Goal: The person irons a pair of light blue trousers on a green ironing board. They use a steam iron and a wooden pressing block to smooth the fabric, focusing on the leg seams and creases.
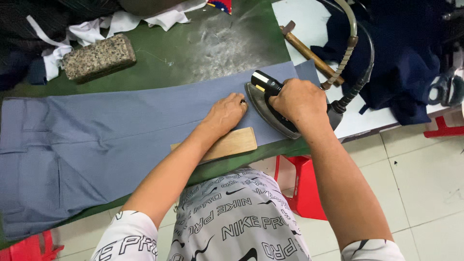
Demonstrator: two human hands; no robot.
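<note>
The person's printed shirt [237,217] fills the bottom edge. Beyond it, the right hand [297,102] is wrapped tight round the handle of a steam iron [270,108] resting on blue-grey trousers [106,140] spread over the green surface [212,43]. The left hand [226,113] presses flat, fingers loose, on the cloth beside the iron, above a wooden block [232,142].

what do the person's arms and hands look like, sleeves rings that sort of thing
Both arms are bare from the upper arm down. Each ends in a short white sleeve printed with black lettering and curved marks, matching the shirt: the left sleeve and the right sleeve. The left hand wears a small dark ring on one finger. The right hand shows no ring, glove or watch.
</note>
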